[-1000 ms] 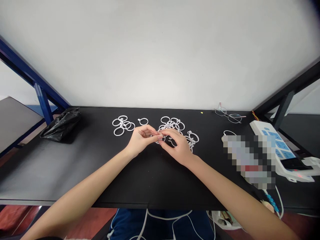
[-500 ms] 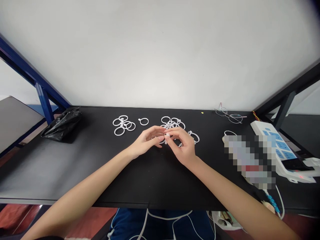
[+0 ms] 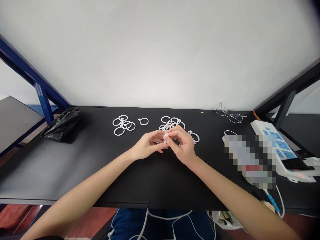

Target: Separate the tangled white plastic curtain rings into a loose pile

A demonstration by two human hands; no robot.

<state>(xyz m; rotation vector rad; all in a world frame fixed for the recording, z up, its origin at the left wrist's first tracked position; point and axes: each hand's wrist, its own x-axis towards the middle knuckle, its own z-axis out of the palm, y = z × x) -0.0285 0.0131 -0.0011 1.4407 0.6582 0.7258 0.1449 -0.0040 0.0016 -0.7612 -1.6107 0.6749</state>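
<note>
My left hand point(image 3: 148, 145) and my right hand point(image 3: 183, 143) meet above the middle of the black table. Both are closed, fingertips together, on a small white plastic ring point(image 3: 165, 140) that looks like a curtain ring; my fingers cover most of it. Just behind my hands lies a heap of similar white rings point(image 3: 165, 119), partly hidden by them. Another ring point(image 3: 198, 136) lies by the right hand's outer side. To the left, a single ring point(image 3: 144, 124) with a small knob lies alone, and beyond it is a loose cluster of rings point(image 3: 119, 134).
A black plastic bag point(image 3: 62, 126) sits at the left. Eyeglasses point(image 3: 235, 118) rest near the wall at the back right. A blurred-out object point(image 3: 247, 163) and a white power strip point(image 3: 282, 146) with cables occupy the right side of the table point(image 3: 140, 186).
My left hand has shifted slightly down, its fingers more curled. The held piece has turned a little between my fingertips. The other rings have stayed in place.
</note>
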